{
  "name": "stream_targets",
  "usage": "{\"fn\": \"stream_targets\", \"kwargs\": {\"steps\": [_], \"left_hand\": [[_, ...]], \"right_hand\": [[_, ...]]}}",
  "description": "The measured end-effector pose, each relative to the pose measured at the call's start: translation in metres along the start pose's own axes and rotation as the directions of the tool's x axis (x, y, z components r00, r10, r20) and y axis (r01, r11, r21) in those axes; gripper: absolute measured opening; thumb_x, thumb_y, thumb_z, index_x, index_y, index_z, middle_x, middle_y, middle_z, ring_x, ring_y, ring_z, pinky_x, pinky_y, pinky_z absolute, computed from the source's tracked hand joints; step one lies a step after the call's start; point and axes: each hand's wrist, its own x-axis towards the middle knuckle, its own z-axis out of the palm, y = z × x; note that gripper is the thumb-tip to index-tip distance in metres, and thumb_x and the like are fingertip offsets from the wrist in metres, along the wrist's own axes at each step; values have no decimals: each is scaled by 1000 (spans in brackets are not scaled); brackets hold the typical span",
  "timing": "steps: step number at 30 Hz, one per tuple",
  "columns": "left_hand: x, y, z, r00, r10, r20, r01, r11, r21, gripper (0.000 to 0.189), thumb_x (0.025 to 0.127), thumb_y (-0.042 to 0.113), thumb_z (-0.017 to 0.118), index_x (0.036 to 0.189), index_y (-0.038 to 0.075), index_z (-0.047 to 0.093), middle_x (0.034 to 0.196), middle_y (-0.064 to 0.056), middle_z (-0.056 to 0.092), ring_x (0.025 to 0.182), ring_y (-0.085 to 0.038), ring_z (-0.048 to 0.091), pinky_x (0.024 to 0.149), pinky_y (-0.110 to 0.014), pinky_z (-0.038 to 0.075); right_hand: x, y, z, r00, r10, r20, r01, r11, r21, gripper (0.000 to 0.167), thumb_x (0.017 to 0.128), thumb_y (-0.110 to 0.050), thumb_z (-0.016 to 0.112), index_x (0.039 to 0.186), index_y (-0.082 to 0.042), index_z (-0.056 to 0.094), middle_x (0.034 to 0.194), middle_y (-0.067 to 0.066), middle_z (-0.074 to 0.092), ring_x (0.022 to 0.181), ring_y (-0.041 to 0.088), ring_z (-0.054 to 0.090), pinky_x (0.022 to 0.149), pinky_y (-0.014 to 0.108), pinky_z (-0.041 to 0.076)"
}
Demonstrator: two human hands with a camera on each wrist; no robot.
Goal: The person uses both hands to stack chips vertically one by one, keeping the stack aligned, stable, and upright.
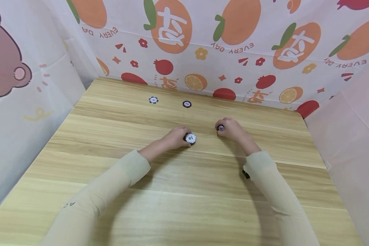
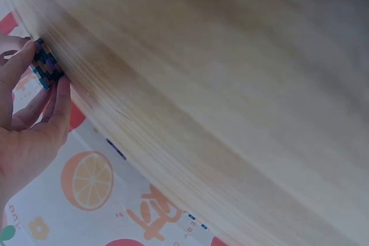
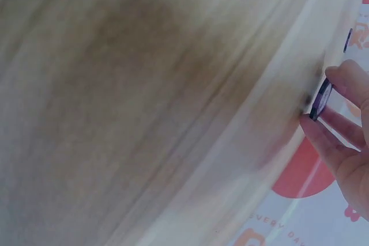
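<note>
My left hand [image 1: 176, 137] grips a stack of poker chips [image 1: 190, 138], its top chip white and marked 10. From the side, in the left wrist view, the stack [image 2: 46, 64] shows several layers of dark, teal and purple edge between thumb and fingers. To its right, my right hand [image 1: 231, 130] pinches a single dark-edged poker chip [image 1: 221, 127]. That chip [image 3: 322, 99] stands tilted between thumb and fingertips in the right wrist view, close over the wooden table.
Farther back on the wooden table [image 1: 184, 212] lie a blue-and-white chip [image 1: 153, 99] and a dark purple chip [image 1: 187, 104]. A dark object [image 1: 246, 174] is partly hidden by my right sleeve. A fruit-print curtain [image 1: 203, 41] hangs behind the table's far edge.
</note>
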Motion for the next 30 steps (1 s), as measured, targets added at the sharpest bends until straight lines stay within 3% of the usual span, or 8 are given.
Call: {"fn": "stream_targets", "kwargs": {"steps": [22, 30], "left_hand": [[2, -2, 0, 1000, 5, 0, -5, 1000, -22, 47, 74, 13, 76, 112, -6, 57, 110, -18, 57, 102, -28, 53, 89, -35, 42], [2, -2, -1, 1000, 5, -6, -5, 1000, -25, 45, 74, 12, 77, 110, -6, 57, 107, -17, 58, 99, -28, 54, 87, -34, 43]], "right_hand": [[4, -34, -1, 994, -14, 106, 19, 999, -40, 22, 81, -15, 64, 103, -13, 66, 101, 5, 59, 91, 19, 53, 86, 36, 43], [3, -47, 1, 992, -82, 92, 86, 996, -36, 21, 82, -15, 64, 103, -12, 67, 100, 5, 59, 92, 20, 54, 85, 36, 43]]}}
